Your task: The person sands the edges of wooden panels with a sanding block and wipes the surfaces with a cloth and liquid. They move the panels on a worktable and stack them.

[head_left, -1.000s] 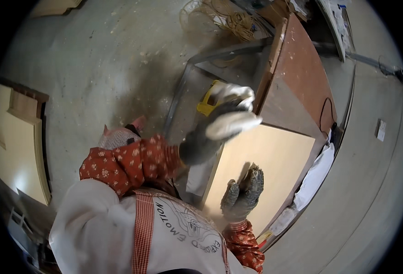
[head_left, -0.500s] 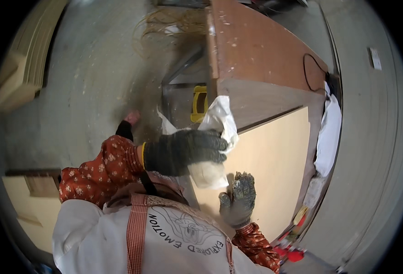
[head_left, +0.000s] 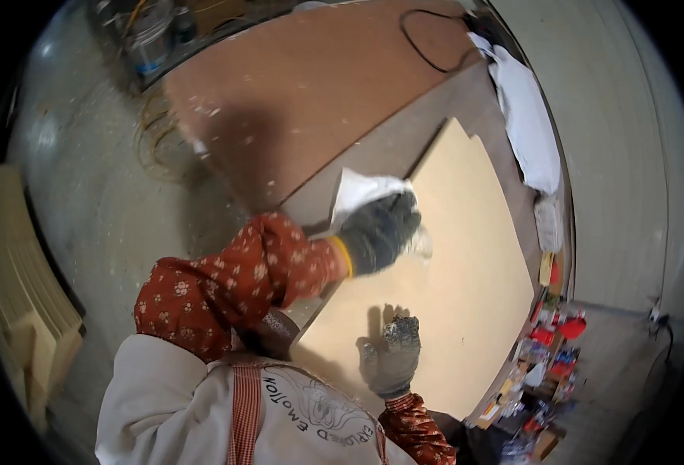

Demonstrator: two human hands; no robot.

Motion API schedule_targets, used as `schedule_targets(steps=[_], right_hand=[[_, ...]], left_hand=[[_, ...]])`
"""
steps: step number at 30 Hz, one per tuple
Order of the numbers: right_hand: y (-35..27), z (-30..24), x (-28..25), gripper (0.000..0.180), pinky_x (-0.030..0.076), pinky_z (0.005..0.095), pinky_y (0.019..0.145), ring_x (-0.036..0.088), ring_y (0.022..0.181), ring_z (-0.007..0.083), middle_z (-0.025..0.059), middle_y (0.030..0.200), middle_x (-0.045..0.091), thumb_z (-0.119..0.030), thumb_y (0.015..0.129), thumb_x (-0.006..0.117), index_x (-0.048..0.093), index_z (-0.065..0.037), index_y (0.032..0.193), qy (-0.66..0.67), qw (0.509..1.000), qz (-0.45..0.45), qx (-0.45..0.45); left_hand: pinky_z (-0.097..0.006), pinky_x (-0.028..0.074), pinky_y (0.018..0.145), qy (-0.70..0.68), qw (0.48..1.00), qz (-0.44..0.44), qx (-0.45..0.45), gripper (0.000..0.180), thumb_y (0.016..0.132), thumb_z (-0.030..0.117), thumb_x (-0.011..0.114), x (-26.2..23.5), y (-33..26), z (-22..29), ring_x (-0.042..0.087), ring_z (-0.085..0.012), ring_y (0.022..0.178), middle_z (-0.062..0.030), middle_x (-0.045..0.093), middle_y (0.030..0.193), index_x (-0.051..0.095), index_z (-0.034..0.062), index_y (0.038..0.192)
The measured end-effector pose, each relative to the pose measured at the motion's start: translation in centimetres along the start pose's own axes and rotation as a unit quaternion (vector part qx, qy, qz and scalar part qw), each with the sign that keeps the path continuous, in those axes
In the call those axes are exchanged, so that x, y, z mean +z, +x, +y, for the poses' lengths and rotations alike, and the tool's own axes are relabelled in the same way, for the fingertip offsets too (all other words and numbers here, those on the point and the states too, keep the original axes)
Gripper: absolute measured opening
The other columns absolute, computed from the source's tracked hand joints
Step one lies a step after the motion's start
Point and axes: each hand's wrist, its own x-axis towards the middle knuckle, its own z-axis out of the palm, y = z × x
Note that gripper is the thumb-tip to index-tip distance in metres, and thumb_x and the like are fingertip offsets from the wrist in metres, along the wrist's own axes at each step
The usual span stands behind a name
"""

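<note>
My left hand (head_left: pixel 379 234), in a dark grey glove with a yellow cuff, is closed on a crumpled white cloth (head_left: pixel 361 192). Part of the cloth sticks out beyond the fingers, over the far left edge of a pale wooden panel (head_left: pixel 466 271). My right hand (head_left: pixel 393 358), gloved in grey with a dark, worn coating, is over the near part of the same panel. Its thumb stands apart from the fingers and nothing is in it; a shadow falls beside it. Whether its palm touches the wood I cannot tell.
The panel lies on a brown worktop (head_left: pixel 280 101) carrying a black cable (head_left: pixel 427 58) and a long white bundle (head_left: pixel 524 116) along its right edge. Stacked boards (head_left: pixel 28 287) stand at left. A bucket (head_left: pixel 152 46) is far left; assorted red and white items (head_left: pixel 543 364) lie at right.
My left hand has moved right and forward with the cloth, from beside the panel to over its edge. The view has turned, bringing more of the worktop into sight. My right hand stays over the panel.
</note>
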Motion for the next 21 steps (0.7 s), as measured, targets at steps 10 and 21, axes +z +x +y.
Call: schedule_targets(steps=[10, 21], right_hand=[[1.1, 0.8, 0.2, 0.039, 0.05, 0.045, 0.075, 0.058, 0.094, 0.0365, 0.018, 0.102, 0.061, -0.03, 0.078, 0.065, 0.065, -0.007, 0.109, 0.104, 0.988, 0.051, 0.105], [-0.9, -0.3, 0.2, 0.056, 0.034, 0.0458, 0.11, 0.034, 0.139, 0.0312, 0.0136, 0.15, 0.036, -0.038, 0.095, 0.058, 0.047, -0.01, 0.142, 0.164, 0.96, -0.051, 0.221]], left_hand=[[-0.042, 0.052, 0.075, -0.069, 0.977, -0.129, -0.156, 0.024, 0.077, 0.028, 0.069, 10.8, 19.3, -10.7, 0.064, -0.0351, 0.085, -0.0164, 0.067, 0.088, 0.07, 0.0076, 0.09], [-0.035, 0.044, 0.101, -0.097, 0.989, -0.087, -0.067, 0.049, 0.078, 0.011, 0.072, 11.2, 15.8, -12.2, 0.057, -0.0283, 0.116, -0.0138, 0.06, 0.125, 0.056, 0.0033, 0.124]])
